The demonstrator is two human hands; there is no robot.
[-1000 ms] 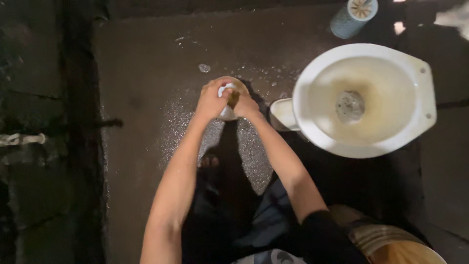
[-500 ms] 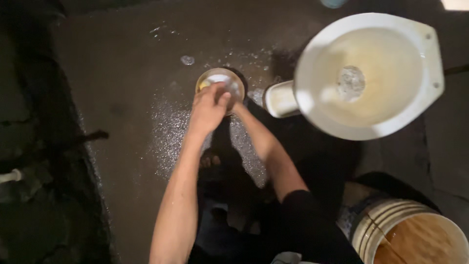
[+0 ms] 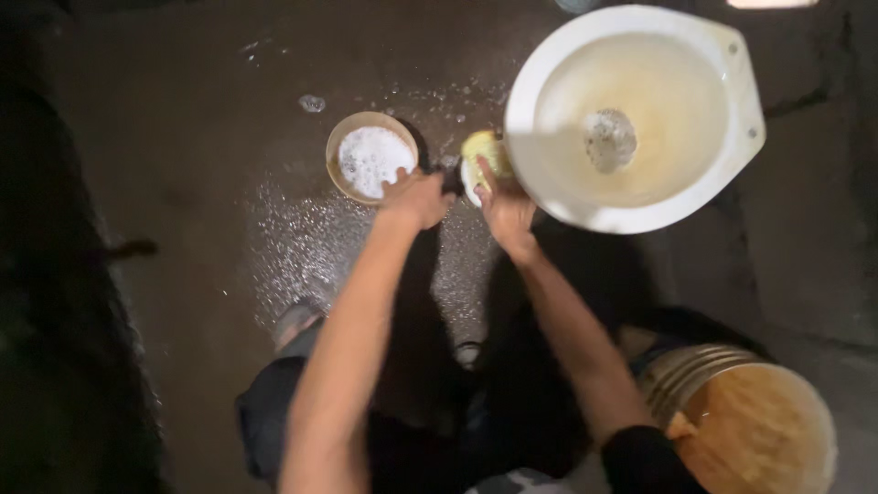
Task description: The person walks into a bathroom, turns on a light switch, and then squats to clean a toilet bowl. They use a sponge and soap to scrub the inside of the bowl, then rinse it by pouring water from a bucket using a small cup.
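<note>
A yellow sponge (image 3: 485, 151), soft-looking and rounded, is seen pressed against the outer rim of a white toilet bowl (image 3: 722, 101), at the bowl's left edge in the head view. It is gripped from below by the right hand (image 3: 506, 206), whose fingers are curled up around it, so that only its upper part shows above the knuckles. Just to the left of the sponge, a small round bowl (image 3: 340, 146) with a tan rim is set on the floor, filled with white foam that has a fine, bubbly texture. The left hand (image 3: 419, 197) is held at the lower right edge of this bowl, with the fingers bent; whether the rim is actually pinched or only touched cannot be told, and a dark shape between the two hands is too blurred to make out.

The toilet bowl is smooth, glazed and oval, with a yellowish stained inside and a drain opening (image 3: 608, 139) near its middle. The floor (image 3: 183, 137) is dark, rough and wet, and is speckled with shining droplets and flecks of foam around the small bowl. At the lower right, a ribbed pale bucket (image 3: 681, 370) holding brownish liquid is seen, well apart from both hands.
</note>
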